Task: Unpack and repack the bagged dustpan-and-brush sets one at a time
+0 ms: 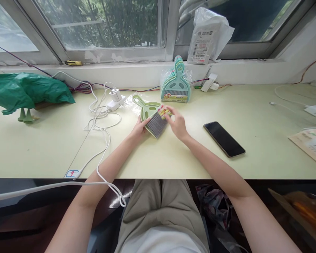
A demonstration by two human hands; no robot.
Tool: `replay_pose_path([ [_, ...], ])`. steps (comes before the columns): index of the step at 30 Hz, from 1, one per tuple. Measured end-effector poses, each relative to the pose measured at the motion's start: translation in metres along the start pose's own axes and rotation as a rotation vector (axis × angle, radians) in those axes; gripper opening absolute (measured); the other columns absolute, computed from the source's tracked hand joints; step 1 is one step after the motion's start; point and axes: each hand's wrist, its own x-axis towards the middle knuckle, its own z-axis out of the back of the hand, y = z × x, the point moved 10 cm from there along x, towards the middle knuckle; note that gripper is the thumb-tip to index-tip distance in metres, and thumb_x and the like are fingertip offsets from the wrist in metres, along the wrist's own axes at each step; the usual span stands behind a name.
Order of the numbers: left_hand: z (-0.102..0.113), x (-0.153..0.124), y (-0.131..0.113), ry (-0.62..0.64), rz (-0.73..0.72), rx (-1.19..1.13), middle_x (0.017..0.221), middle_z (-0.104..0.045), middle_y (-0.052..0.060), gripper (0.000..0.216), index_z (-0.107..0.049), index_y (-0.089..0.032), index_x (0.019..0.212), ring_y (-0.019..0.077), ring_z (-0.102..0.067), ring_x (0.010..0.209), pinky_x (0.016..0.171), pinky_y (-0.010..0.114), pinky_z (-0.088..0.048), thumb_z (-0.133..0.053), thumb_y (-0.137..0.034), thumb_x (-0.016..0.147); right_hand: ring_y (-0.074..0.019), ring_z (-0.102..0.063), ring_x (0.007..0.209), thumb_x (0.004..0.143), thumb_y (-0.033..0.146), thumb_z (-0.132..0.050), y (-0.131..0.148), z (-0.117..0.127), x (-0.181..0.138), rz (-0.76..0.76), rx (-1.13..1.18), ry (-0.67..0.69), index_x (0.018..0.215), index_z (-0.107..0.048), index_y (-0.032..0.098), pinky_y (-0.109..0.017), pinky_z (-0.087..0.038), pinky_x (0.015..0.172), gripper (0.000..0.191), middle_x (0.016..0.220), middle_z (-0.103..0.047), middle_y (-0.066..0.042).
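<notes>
A small pale green dustpan (146,108) with a grey-bristled brush (158,125) lies on the yellowish table (173,154), its handle pointing away to the left. My left hand (139,129) grips the set at its left edge, fingers curled against the bristles. My right hand (177,123) rests on the right side of the brush, fingers over its colourful label. A piece of clear wrapping lies under the dustpan. Behind it, a stack of teal dustpan sets (176,84) in clear plastic stands upright.
A black phone (224,138) lies face up to the right. White cables and a charger (115,97) trail on the left. A green plastic bag (26,90) sits far left, a white parcel (206,37) on the window sill, and a cardboard package (312,144) at far right.
</notes>
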Motion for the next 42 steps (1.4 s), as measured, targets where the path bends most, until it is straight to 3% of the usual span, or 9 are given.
replay_pose_path([
  [5, 0.002, -0.003, -0.009, -0.020, -0.050, -0.024, 0.121, -0.066, 0.004, 0.055, -0.049, -0.027, 0.127, 0.0229, -0.062, 0.114, 0.095, 0.040, -0.052, -0.071, -0.036, 0.077, -0.0271, -0.022, 0.148, 0.096, 0.041, -0.042, 0.027, -0.059, -0.027, 0.125, -0.152, 0.336, 0.148, -0.036, 0.028, -0.062, -0.009, 0.117, 0.054, 0.158, -0.027, -0.006],
  [19, 0.014, -0.001, -0.010, -0.091, -0.072, -0.119, 0.103, -0.069, 0.001, 0.069, -0.050, -0.025, 0.124, 0.0205, -0.065, 0.099, 0.090, 0.037, -0.053, -0.066, -0.006, 0.060, -0.0279, -0.020, 0.148, 0.097, 0.047, -0.033, 0.026, -0.054, -0.026, 0.173, -0.130, 0.366, 0.144, -0.041, 0.033, -0.069, -0.010, 0.113, 0.049, 0.158, -0.030, -0.002],
  [23, 0.010, -0.002, -0.014, -0.081, -0.087, -0.128, 0.109, -0.067, 0.003, 0.067, -0.051, -0.024, 0.124, 0.0229, -0.063, 0.106, 0.094, 0.039, -0.051, -0.066, -0.008, 0.060, -0.0270, -0.012, 0.150, 0.094, 0.053, -0.040, 0.018, -0.038, -0.020, 0.094, -0.048, 0.159, 0.148, -0.033, 0.034, -0.063, -0.010, 0.117, 0.058, 0.161, -0.020, -0.001],
  [26, 0.008, -0.002, -0.017, -0.064, -0.098, -0.128, 0.110, -0.067, 0.004, 0.072, -0.048, -0.024, 0.128, 0.0234, -0.063, 0.108, 0.097, 0.041, -0.049, -0.066, -0.009, 0.061, -0.0273, -0.017, 0.148, 0.086, 0.058, -0.050, -0.015, -0.017, -0.016, -0.144, 0.218, -0.094, 0.152, -0.019, 0.031, -0.055, -0.023, 0.117, 0.077, 0.163, -0.011, -0.006],
  [28, 0.008, -0.002, -0.016, -0.060, -0.100, -0.124, 0.111, -0.067, 0.004, 0.075, -0.045, -0.024, 0.131, 0.0234, -0.063, 0.107, 0.100, 0.042, -0.048, -0.066, -0.009, 0.060, -0.0276, -0.033, 0.142, 0.082, 0.058, -0.055, -0.041, -0.021, -0.017, -0.323, 0.468, -0.130, 0.151, -0.016, 0.029, -0.051, -0.036, 0.110, 0.084, 0.160, -0.017, -0.012],
  [31, 0.006, -0.002, -0.014, -0.041, -0.089, -0.118, 0.112, -0.067, 0.003, 0.077, -0.044, -0.025, 0.132, 0.0231, -0.064, 0.107, 0.102, 0.043, -0.046, -0.065, -0.008, 0.060, -0.0241, -0.053, 0.125, 0.080, 0.055, -0.059, -0.059, -0.033, -0.018, -0.459, 0.743, -0.096, 0.143, -0.028, 0.028, -0.046, -0.047, 0.100, 0.076, 0.145, -0.044, -0.013],
  [33, 0.004, -0.002, -0.013, -0.020, -0.081, -0.106, 0.110, -0.068, 0.002, 0.078, -0.044, -0.025, 0.133, 0.0227, -0.064, 0.106, 0.103, 0.044, -0.045, -0.065, -0.008, 0.060, -0.0217, -0.060, 0.114, 0.079, 0.054, -0.062, -0.061, -0.033, -0.015, -0.449, 0.806, -0.092, 0.133, -0.039, 0.028, -0.043, -0.049, 0.096, 0.065, 0.130, -0.057, -0.010],
  [36, 0.001, -0.003, -0.012, 0.009, -0.074, -0.091, 0.110, -0.068, 0.002, 0.080, -0.042, -0.025, 0.135, 0.0230, -0.064, 0.108, 0.104, 0.044, -0.044, -0.066, -0.009, 0.060, -0.0206, -0.060, 0.109, 0.080, 0.055, -0.060, -0.065, -0.018, -0.012, -0.397, 0.736, -0.193, 0.131, -0.042, 0.029, -0.041, -0.050, 0.090, 0.060, 0.129, -0.056, -0.010],
  [42, -0.007, -0.005, -0.009, 0.087, -0.050, -0.075, 0.113, -0.068, 0.004, 0.079, -0.044, -0.025, 0.135, 0.0260, -0.062, 0.113, 0.106, 0.048, -0.042, -0.069, -0.010, 0.062, -0.0224, -0.055, 0.114, 0.092, 0.051, -0.046, -0.045, 0.038, 0.001, -0.092, 0.258, -0.350, 0.123, -0.056, 0.032, -0.040, -0.048, 0.090, 0.038, 0.129, -0.055, -0.007],
])
